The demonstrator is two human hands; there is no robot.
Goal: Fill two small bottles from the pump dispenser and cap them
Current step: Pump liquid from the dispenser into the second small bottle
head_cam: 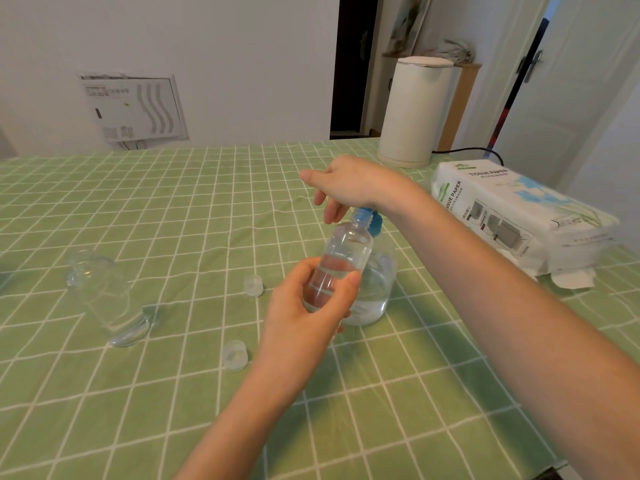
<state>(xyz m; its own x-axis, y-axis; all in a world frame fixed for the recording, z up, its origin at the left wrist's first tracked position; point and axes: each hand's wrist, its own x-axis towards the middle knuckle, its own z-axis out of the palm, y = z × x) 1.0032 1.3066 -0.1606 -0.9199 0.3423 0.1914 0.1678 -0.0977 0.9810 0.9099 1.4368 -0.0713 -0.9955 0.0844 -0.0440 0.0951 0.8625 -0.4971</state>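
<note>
Gripping bottle (343, 258): left hand (304, 315) (right hand (348, 185) above)

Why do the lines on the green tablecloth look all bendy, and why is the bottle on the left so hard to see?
Head view: the wide-angle lens bends the tablecloth lines near the edges; head view: the left bottle is clear and slightly blurry, showing only by glints and a faint shadow; head view: soft light, so the left hand holding the small bottle casts a gentle shadow.
</note>
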